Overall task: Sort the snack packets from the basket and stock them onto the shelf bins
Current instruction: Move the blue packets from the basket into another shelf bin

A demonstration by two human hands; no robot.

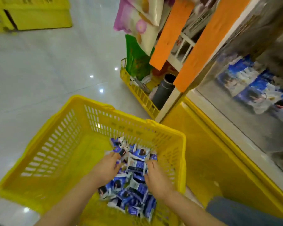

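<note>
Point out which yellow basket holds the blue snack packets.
The near basket, where the left hand and right hand grip the packets. The basket by the shelf holds a green bag and a dark bottle.

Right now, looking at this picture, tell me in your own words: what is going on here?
A person reaches both hands into a yellow basket standing on the shop floor. The left hand and right hand have their fingers curled into a pile of blue-and-white snack packets, gathering some up. The packets are not yet lifted out. To the right, a clear-fronted shelf bin already holds similar blue packets.
</note>
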